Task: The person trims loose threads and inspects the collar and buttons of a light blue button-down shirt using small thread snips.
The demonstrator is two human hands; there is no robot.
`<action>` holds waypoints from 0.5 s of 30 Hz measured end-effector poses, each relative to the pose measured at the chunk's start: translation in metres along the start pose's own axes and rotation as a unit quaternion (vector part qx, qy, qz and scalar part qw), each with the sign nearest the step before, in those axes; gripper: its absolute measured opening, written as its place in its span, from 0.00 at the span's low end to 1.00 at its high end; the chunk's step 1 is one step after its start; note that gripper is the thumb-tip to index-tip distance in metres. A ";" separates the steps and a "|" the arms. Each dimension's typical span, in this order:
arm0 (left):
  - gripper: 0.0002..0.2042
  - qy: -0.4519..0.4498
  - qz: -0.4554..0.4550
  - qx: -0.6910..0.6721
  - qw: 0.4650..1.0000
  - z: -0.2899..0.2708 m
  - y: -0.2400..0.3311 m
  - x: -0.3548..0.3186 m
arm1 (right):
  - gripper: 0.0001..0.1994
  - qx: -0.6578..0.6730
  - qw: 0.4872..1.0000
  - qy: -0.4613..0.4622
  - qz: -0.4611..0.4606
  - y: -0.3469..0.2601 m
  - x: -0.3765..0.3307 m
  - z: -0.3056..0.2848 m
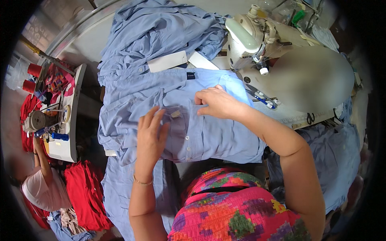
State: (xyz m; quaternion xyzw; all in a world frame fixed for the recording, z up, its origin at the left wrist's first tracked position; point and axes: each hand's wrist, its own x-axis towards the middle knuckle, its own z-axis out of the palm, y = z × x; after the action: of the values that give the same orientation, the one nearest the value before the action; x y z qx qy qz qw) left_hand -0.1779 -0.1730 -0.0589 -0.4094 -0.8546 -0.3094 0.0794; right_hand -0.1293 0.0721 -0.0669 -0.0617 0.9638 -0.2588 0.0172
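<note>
A light blue buttoned shirt (pixel 225 136) lies spread in front of me, with a dark neck label (pixel 190 75) at its far edge and small white buttons down its front strip. My right hand (pixel 219 103) rests on it right of centre, fingers curled on the edge of the front strip. To the left, my left hand (pixel 151 134) is open over the cloth, fingers apart. A small pale tag (pixel 175 114) shows on the shirt between my hands. Whether my left fingertips press the cloth is hard to see.
A sewing machine (pixel 245 38) stands at the far right, with blue-handled snips (pixel 263 98) near it. Behind the shirt are two white cards (pixel 167 61) and a heap of blue garments (pixel 161 28). At left, a person (pixel 44 188) works beside another machine table (pixel 64 148) and red cloth (pixel 85 193).
</note>
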 end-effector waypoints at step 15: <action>0.05 -0.099 -0.018 -0.156 0.983 0.034 -0.028 0.063 | 0.09 0.172 0.983 0.001 0.069 0.000 0.018 0.000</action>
State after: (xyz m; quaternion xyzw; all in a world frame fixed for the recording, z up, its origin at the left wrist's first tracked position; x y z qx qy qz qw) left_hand -0.2362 -0.1254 -0.0746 -0.4303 -0.8066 -0.3980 -0.0759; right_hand -0.1474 0.0692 -0.0670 0.0093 0.9070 -0.4187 0.0443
